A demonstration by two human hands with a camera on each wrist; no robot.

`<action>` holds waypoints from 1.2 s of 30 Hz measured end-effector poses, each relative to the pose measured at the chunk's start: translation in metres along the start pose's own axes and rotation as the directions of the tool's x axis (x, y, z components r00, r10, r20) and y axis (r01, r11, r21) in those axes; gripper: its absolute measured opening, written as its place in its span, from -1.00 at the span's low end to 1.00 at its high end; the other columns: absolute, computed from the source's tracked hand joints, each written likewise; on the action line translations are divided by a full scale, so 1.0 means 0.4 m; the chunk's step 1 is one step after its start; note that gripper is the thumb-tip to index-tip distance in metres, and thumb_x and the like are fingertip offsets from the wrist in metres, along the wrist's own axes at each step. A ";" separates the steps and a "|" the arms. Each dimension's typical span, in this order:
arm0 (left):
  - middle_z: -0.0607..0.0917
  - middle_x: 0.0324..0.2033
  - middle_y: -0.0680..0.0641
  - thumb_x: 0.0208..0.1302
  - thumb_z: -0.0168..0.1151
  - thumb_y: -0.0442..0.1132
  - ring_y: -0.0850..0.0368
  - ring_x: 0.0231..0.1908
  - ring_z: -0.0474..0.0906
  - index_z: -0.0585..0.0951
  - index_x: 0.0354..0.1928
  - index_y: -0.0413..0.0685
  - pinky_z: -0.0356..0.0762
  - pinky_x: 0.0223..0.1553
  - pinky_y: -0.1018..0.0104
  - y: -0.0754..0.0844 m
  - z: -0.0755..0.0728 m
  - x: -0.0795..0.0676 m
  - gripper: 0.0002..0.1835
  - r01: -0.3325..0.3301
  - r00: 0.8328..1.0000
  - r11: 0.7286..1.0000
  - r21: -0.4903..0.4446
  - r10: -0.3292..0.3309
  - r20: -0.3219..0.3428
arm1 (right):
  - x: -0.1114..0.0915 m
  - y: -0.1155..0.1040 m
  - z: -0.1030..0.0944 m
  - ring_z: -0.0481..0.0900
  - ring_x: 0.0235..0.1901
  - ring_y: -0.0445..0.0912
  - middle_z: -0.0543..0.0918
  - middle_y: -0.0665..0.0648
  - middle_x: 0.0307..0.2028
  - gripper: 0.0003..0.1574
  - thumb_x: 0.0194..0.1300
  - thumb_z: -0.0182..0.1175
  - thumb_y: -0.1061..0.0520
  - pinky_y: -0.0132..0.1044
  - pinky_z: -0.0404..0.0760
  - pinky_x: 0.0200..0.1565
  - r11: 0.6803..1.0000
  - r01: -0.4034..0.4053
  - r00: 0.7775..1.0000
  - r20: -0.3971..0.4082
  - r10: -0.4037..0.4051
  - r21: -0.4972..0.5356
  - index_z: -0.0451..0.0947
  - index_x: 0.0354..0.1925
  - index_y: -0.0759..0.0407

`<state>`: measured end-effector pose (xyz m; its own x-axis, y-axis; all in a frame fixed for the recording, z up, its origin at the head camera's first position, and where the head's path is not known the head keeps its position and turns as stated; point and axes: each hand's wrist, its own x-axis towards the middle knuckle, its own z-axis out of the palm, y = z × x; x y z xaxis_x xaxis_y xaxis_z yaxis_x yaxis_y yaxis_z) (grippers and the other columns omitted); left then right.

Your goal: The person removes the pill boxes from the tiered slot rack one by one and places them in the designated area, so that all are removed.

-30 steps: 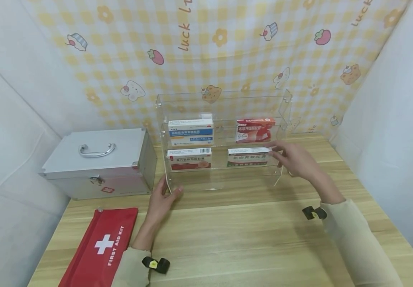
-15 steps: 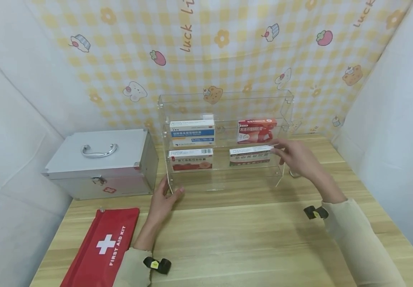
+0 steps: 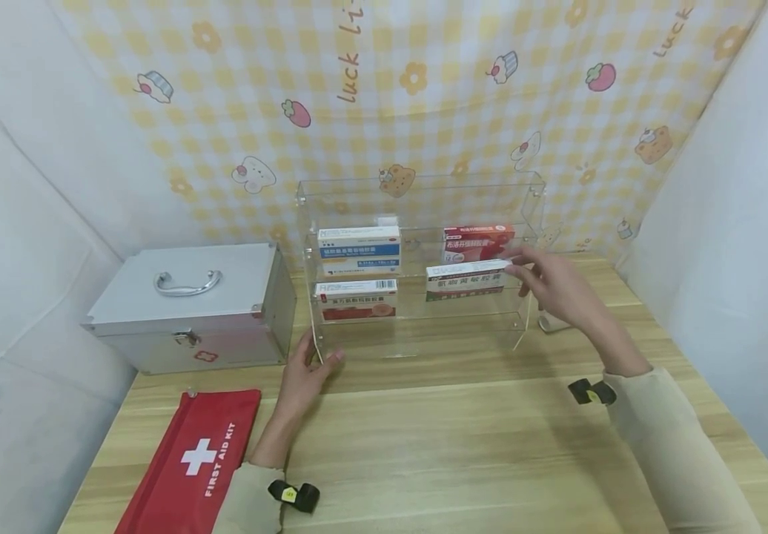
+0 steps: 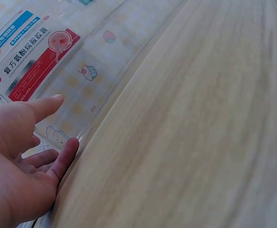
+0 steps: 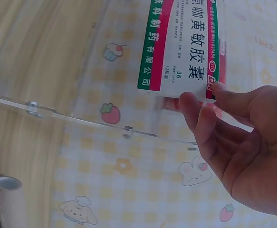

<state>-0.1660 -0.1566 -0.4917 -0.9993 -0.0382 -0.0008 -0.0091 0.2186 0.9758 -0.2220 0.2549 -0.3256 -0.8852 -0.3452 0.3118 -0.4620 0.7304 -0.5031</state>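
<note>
In my right hand [image 3: 557, 293] I pinch the right end of a white medicine box [image 3: 465, 280] with green and red bands, between thumb and fingertips. It is lifted and slightly tilted in front of the clear acrylic display rack's [image 3: 417, 315] lower right shelf, partly covering a red medicine box [image 3: 477, 243] on the shelf above. The right wrist view shows the pinched medicine box [image 5: 181, 52] close up. My left hand [image 3: 300, 378] holds the rack's lower left side panel, thumb in front and fingers at the outer side. In the left wrist view, a red-and-white medicine box [image 4: 38, 57] is above that thumb.
A blue-and-white medicine box [image 3: 359, 251] stands on the rack's upper left. Left of the rack is a silver metal case [image 3: 187, 297], with a red first aid pouch [image 3: 200, 452] in front. A pale roll [image 3: 553, 323] lies beside the rack's right side on the wooden table [image 3: 437, 445].
My right hand has raised the white medicine box from the lower right shelf, its right end higher. The left hand stays at the rack's side.
</note>
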 end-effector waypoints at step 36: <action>0.17 0.44 -0.24 0.31 0.32 -0.19 -0.10 0.39 0.15 0.13 0.51 -0.05 0.34 0.22 0.01 0.094 -0.010 -0.040 -0.18 0.045 0.999 0.999 -0.022 -0.044 0.030 | -0.034 -0.078 -0.071 0.56 -0.67 0.06 0.62 0.19 -0.20 -0.61 0.49 0.05 -0.08 -0.18 0.40 -0.80 0.946 -0.152 0.988 0.049 0.144 0.287 0.52 0.14 0.07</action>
<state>-0.1502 -0.1516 -0.4541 -0.9986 -0.0189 -0.0501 -0.0528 0.1947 0.9794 -0.1939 0.2535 -0.2914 -0.9443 -0.2643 0.1963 -0.3176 0.5744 -0.7544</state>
